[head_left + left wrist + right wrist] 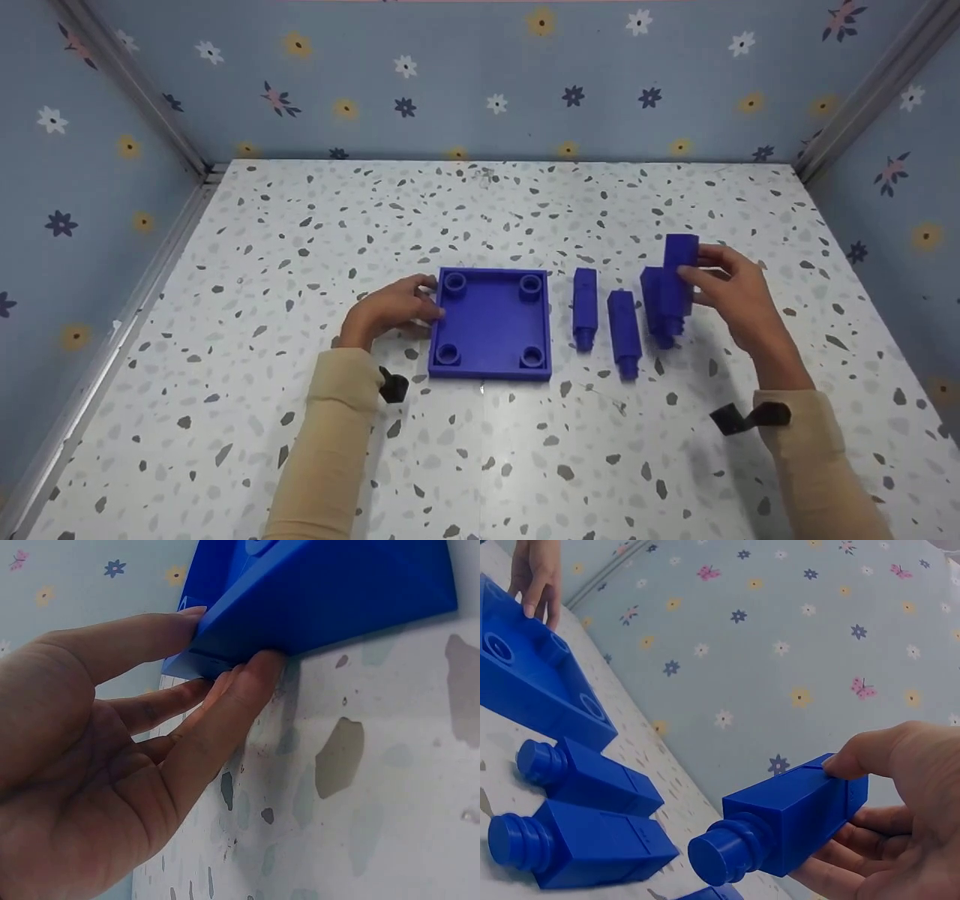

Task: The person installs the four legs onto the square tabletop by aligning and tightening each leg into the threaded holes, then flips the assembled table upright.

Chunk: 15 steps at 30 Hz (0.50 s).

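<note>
A square blue tabletop piece (pixel 491 319) lies with its raised rim up and a round socket in each corner. My left hand (pixel 395 306) holds its left edge, thumb at the rim and fingers beneath the side, as the left wrist view shows. My right hand (pixel 739 296) grips a blue square leg (pixel 799 810) between thumb and fingers, raised above the table, its round ribbed peg pointing away from the palm. Below it another blue leg (pixel 654 300) lies partly hidden. Two more legs, one nearer the square piece (pixel 585 304) and one beside it (pixel 624 330), lie with pegs toward me.
The speckled white table (pixel 480 457) carries all the pieces. Floral blue panels (pixel 480 75) stand at the back and both sides, joined by metal corner posts (pixel 862 90). Black straps (pixel 750 417) hang by both sleeves.
</note>
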Available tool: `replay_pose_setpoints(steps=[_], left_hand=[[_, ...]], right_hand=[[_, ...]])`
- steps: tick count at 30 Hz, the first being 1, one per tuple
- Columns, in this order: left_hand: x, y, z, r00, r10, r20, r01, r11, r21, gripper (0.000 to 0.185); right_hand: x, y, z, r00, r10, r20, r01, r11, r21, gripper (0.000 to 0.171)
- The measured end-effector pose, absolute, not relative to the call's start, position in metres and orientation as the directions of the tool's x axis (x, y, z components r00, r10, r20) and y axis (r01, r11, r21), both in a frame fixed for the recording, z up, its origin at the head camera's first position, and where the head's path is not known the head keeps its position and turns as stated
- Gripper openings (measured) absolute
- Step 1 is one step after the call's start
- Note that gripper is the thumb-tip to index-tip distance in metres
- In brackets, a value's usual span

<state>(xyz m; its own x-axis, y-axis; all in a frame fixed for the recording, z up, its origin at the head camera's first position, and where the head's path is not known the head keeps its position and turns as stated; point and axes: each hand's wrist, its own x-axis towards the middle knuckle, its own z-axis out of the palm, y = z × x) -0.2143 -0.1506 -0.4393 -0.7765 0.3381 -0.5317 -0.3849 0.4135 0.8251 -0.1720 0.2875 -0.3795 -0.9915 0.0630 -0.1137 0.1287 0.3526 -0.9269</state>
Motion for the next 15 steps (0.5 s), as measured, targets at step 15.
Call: replay_pose_setpoints(steps=[15], left_hand=[[-0.215,-0.15,-0.44,-0.772,0.33,-0.544,-0.409,0.398,0.821,0.056]], right_hand=[[-0.175,0.256,-0.379,-0.998,0.047,0.048,-0.035,0.236,-0.971,0.047]])
